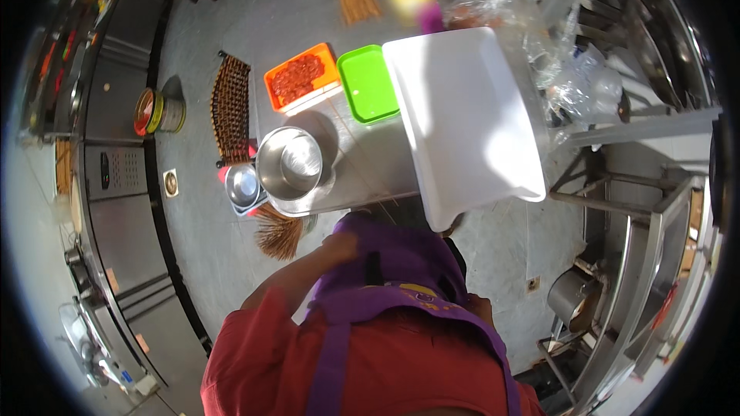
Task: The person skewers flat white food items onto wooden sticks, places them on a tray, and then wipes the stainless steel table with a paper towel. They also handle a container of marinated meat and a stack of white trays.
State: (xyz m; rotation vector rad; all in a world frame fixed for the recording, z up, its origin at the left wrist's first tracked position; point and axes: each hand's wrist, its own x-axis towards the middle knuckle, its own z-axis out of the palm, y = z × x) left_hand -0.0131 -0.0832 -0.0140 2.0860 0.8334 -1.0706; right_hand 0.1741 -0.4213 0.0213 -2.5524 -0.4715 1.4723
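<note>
My left arm reaches in front of the purple apron [393,254]. The visible end of my left hand [344,244] is blurred against the cloth, and its fingers cannot be made out. My right hand is out of sight; only part of that arm shows beside the apron. A large white plastic tray [468,121] overhangs the near edge of the steel table [370,167]. Beside it lies a green plastic tray [370,84] with a small pale bit in it. An orange tray [328,60] holds red minced or chopped meat [298,78]. Nearer me stands a steel pot [289,163].
Left of the table are a woven-back chair [231,110], a metal bowl [242,185], a straw broom [280,231] and a tin can [159,112] on the floor. Clear plastic bags [555,69] crowd the right. A steel rack [653,208] stands near a pot [573,299].
</note>
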